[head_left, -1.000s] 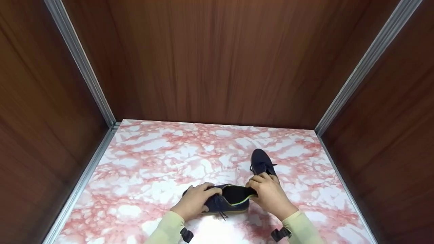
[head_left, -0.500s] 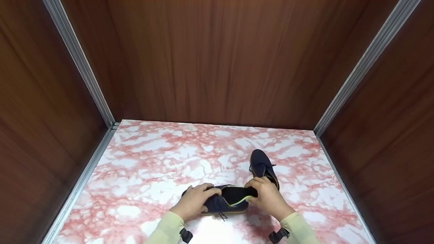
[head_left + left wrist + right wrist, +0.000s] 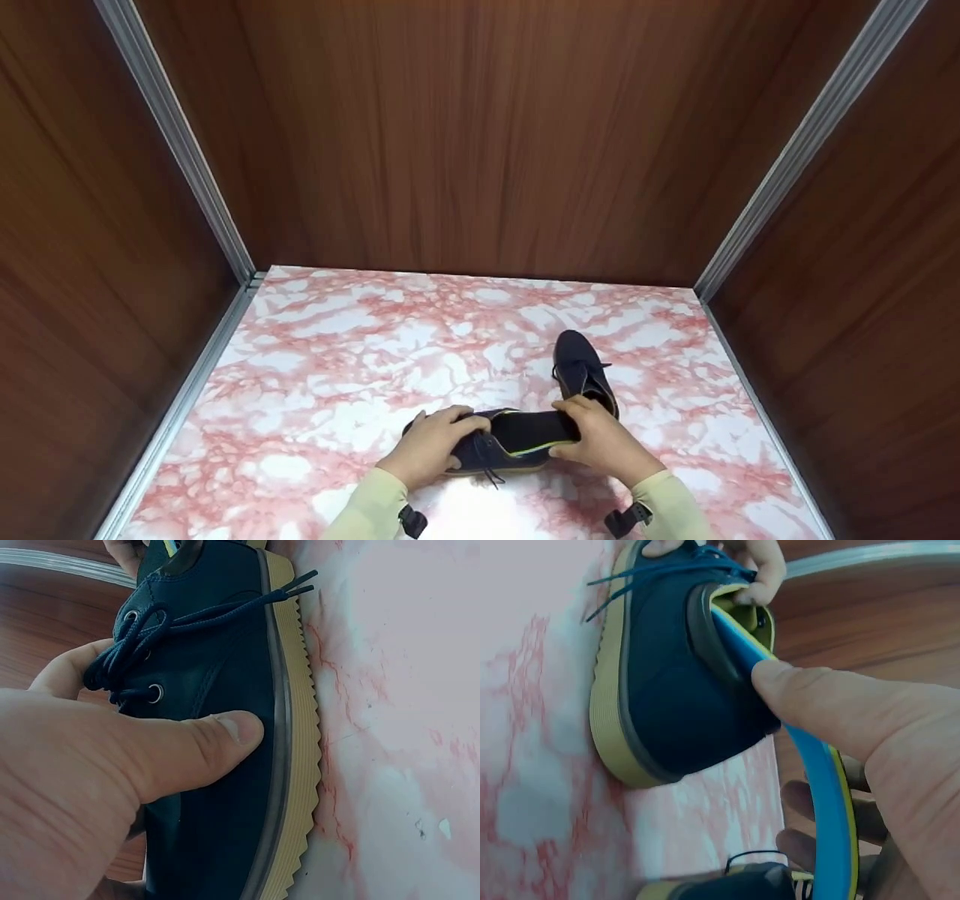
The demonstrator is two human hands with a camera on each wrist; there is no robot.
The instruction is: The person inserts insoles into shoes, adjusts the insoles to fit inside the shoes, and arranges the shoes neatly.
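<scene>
A dark navy lace-up shoe (image 3: 487, 454) with a tan ridged sole lies sideways on the surface, its toe to the left. My left hand (image 3: 431, 442) grips it over the front, with the thumb (image 3: 225, 735) pressed on the near side beside the laces (image 3: 127, 664). At the heel, my right hand (image 3: 604, 442) holds the end of an insole (image 3: 821, 802), black on top with a blue and yellow edge. The insole slants out of the shoe opening past the heel, thumb on one face and fingers behind. Its front part is hidden inside the shoe.
A second navy shoe (image 3: 576, 356) stands just beyond the right hand, toe pointing away. Brown wood-grain panels (image 3: 480, 135) with metal corner rails (image 3: 810, 127) close in the red-and-white marbled surface (image 3: 337, 360) at the back and sides.
My right hand has shifted slightly right and back, and more of the insole shows beyond the shoe's heel. The left hand and the second shoe stay in place.
</scene>
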